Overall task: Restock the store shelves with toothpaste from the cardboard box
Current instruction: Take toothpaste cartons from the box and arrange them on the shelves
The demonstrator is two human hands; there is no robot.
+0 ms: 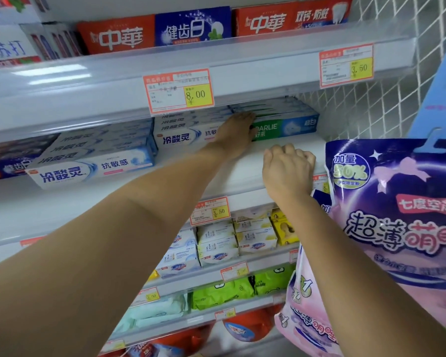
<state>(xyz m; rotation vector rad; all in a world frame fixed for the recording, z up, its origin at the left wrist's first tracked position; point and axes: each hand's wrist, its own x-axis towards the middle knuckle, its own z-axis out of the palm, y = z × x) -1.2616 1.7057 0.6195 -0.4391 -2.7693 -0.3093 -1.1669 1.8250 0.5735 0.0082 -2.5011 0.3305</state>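
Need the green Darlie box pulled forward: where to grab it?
Probably the right end of the Darlie box, from the front-right: it lies flat, long face forward, left end covered by the left hand beside white boxes, right end exposed.

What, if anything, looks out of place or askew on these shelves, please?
The stack of white-and-blue cardboard toothpaste boxes on the left of the white middle shelf sits askew: it is turned at an angle to the neighbouring stack, its near corner pointing forward. Nothing looks spilled or damaged.
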